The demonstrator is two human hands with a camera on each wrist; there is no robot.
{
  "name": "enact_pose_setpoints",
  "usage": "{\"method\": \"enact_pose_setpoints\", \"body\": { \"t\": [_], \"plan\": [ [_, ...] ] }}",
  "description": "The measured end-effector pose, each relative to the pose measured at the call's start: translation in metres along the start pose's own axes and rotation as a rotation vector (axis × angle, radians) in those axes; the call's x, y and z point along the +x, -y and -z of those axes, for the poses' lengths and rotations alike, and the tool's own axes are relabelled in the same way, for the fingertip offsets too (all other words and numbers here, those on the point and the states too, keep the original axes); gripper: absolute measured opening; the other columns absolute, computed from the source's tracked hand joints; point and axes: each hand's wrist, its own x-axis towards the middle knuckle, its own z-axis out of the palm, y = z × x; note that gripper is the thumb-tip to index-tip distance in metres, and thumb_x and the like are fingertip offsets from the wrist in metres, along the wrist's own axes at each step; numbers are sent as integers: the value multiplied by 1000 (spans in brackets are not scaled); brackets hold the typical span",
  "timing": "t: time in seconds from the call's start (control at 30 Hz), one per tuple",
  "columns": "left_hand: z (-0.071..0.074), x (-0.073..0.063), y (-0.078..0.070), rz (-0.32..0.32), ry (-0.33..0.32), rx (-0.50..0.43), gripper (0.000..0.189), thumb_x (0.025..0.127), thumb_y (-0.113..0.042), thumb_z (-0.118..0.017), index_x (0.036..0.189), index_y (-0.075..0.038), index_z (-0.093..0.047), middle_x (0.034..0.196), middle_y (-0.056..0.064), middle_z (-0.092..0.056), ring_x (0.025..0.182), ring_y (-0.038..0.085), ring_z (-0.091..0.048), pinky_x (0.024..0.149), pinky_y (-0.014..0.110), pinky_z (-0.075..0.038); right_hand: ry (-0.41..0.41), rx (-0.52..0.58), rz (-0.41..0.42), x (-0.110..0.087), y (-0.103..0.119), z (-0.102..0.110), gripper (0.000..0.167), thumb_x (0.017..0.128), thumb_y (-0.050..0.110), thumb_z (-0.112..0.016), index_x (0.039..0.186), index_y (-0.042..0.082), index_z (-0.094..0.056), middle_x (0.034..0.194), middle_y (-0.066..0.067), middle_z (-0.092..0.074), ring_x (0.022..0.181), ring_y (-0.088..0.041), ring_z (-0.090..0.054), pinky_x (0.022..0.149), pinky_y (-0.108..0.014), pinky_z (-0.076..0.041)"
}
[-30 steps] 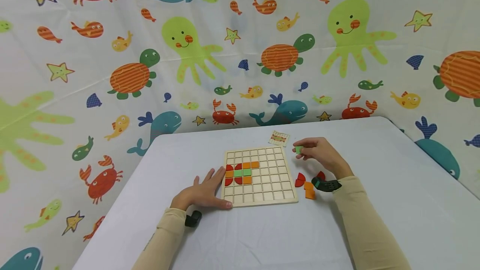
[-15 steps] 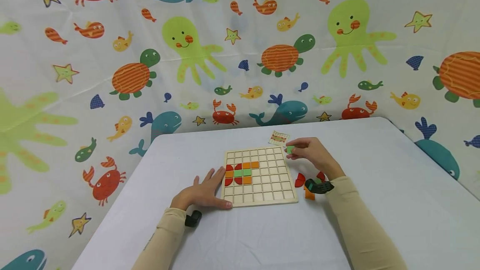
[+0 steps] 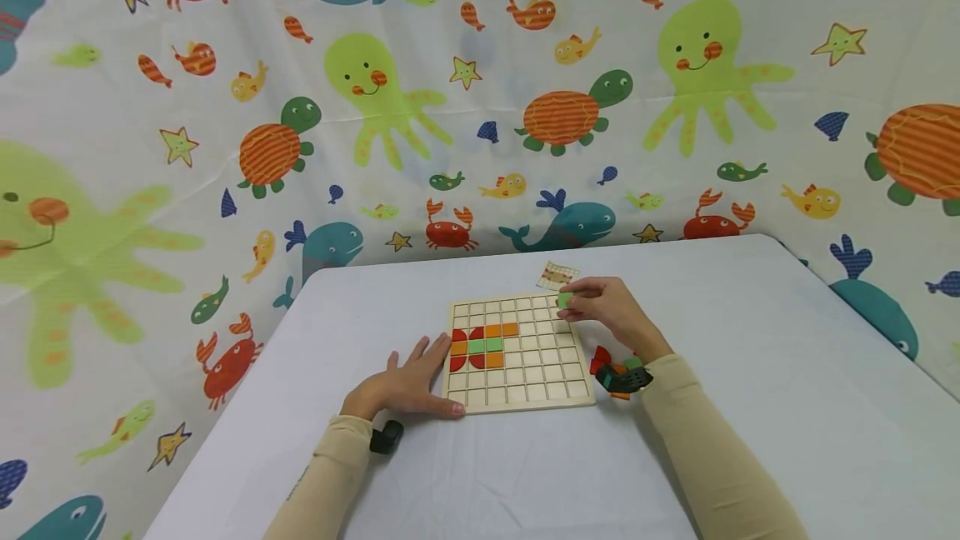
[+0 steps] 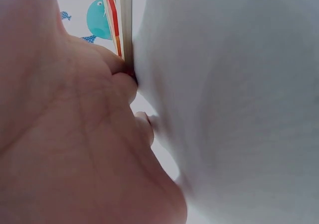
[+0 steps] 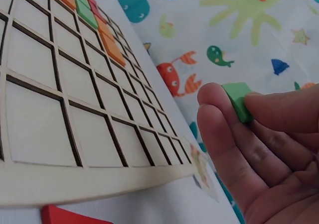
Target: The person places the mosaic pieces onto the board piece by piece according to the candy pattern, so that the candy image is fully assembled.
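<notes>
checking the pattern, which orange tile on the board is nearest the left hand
The orange tile in the leftmost column, between two red pieces, beside the left hand; the other three orange tiles lie further right.

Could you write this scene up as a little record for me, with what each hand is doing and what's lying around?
Left hand: fingers spread, touching the left edge of the wooden board
Right hand: pinching a green piece near the board's far right corner
On the board: red, orange and green tiles, toward the left
Right of the board: loose pieces, partly hidden by the wrist
Beyond the board: patterned card
Backdrop: sea-animal print
</notes>
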Motion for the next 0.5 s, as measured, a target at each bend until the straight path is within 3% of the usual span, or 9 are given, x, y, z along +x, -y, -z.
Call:
{"method": "enact_pose_setpoints", "body": {
  "t": [0.5],
  "plan": [
    [2, 5, 7, -18, -6, -1, 127, 79, -63, -86, 173, -12, -17, 179, 11, -14, 163, 39, -3, 121, 77, 2, -42, 136, -19, 8, 2, -23, 28, 108, -3, -60, 132, -17, -61, 107, -20, -76, 86, -20, -80, 87, -36, -63]
  ]
}}
